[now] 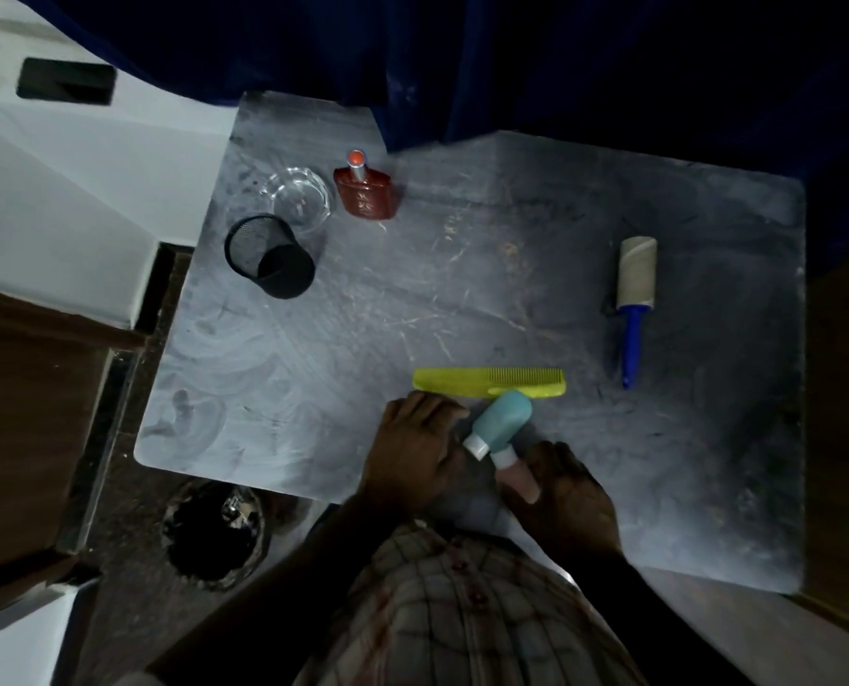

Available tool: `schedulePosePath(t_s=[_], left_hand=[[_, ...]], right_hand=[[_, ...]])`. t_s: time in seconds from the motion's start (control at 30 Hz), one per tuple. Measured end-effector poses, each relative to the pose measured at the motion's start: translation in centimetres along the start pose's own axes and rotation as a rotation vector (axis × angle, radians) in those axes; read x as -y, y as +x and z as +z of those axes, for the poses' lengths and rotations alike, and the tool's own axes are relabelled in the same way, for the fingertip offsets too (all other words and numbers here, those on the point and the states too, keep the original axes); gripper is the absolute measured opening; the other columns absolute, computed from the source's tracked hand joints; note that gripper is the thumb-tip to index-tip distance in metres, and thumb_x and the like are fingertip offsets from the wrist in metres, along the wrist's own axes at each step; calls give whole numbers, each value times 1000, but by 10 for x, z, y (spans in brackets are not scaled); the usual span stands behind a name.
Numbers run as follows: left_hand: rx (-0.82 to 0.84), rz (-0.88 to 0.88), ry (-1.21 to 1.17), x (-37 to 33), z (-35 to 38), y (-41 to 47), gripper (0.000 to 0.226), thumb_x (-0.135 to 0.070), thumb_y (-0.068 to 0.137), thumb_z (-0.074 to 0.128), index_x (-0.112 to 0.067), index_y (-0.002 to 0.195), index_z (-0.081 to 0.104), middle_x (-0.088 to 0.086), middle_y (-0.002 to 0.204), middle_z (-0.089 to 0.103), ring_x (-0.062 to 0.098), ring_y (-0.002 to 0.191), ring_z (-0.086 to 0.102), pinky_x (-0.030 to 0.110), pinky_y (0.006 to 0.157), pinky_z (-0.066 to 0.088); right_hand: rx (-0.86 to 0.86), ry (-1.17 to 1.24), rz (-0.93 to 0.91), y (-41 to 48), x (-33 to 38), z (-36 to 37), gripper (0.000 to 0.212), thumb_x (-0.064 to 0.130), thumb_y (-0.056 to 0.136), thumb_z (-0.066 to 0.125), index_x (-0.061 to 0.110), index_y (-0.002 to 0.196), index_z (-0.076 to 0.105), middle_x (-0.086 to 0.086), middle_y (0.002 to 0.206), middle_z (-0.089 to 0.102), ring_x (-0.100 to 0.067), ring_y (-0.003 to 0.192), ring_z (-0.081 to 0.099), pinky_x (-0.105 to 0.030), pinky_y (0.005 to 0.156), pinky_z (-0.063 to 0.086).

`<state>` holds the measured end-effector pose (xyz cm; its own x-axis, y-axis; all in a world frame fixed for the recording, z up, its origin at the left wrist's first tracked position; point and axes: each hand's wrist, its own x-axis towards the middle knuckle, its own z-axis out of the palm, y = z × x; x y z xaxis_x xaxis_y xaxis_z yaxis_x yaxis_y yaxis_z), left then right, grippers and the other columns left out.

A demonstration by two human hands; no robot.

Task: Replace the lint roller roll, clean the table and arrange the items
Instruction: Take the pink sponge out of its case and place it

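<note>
A lint roller lies at the table's right, its worn brownish roll (636,272) on a blue handle (631,345). Near the front edge my left hand (412,453) has its fingers on the white cap end of a teal bottle (505,417). That bottle lies tilted against a yellow-green comb (486,383). My right hand (568,502) grips a small pink bottle with a teal cap (514,476), which touches the teal bottle. Both hands are far from the lint roller. I see no spare roll.
On the grey, dusty table (412,299), a black mesh pen cup (269,257), a clear glass dish (299,198) and a red perfume bottle (365,193) stand at the back left. A dark bin (214,532) sits on the floor left of me. A blue curtain hangs behind the table.
</note>
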<state>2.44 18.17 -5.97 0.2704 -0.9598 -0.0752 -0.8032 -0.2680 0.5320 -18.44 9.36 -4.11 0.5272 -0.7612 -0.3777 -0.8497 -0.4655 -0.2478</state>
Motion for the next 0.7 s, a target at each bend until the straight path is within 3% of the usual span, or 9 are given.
schedulePosePath(t_s=[0.13,0.27,0.4,0.47,0.53,0.63,0.7], left_hand=[[6,-1,-1,-5,4,-2,39,-38,84,64,-22,117,74,-3,116,72,28,113,65,43,91,49],[43,-16,7,-11,6,-4,36,-37,85,67,-22,117,74,-3,112,71,27,112,64,42,89,49],[27,-5,-8,-15,7,-5,36,-25,82,80,-21,117,75,-3,110,72,26,110,65,42,87,50],[19,8,-19,-17,6,-6,37,-22,80,81,-20,117,75,-3,110,72,27,109,66,42,86,51],[26,8,-30,-20,4,-5,38,-21,80,82,-20,118,75,-2,111,72,28,110,66,42,86,51],[29,-3,-55,-26,-1,-3,39,-21,83,81,-21,121,74,-3,114,73,27,113,66,42,88,50],[24,-17,-141,-31,-4,0,39,-22,87,75,-20,126,72,-1,117,72,26,113,65,43,91,53]], right_hand=[[-27,-13,-14,1,-1,5,57,66,76,55,24,114,63,0,111,65,-28,101,70,-37,75,58],[-34,-29,4,3,-2,11,59,68,81,49,21,114,63,1,109,62,-26,99,68,-38,75,57],[163,-236,-40,4,-4,13,72,66,89,9,33,141,47,9,129,49,-16,121,51,-33,93,47],[182,-275,-44,3,-5,12,72,64,90,3,37,144,42,11,130,47,-14,123,49,-31,95,46],[135,-220,-9,1,-5,10,61,63,94,16,34,135,50,10,123,54,-17,118,55,-33,91,49],[-58,10,61,-5,-6,1,41,60,87,55,24,106,59,5,99,67,-23,99,65,-36,74,53],[-104,148,98,-4,-7,-8,38,60,82,63,26,97,57,5,88,69,-22,89,67,-35,69,54]])
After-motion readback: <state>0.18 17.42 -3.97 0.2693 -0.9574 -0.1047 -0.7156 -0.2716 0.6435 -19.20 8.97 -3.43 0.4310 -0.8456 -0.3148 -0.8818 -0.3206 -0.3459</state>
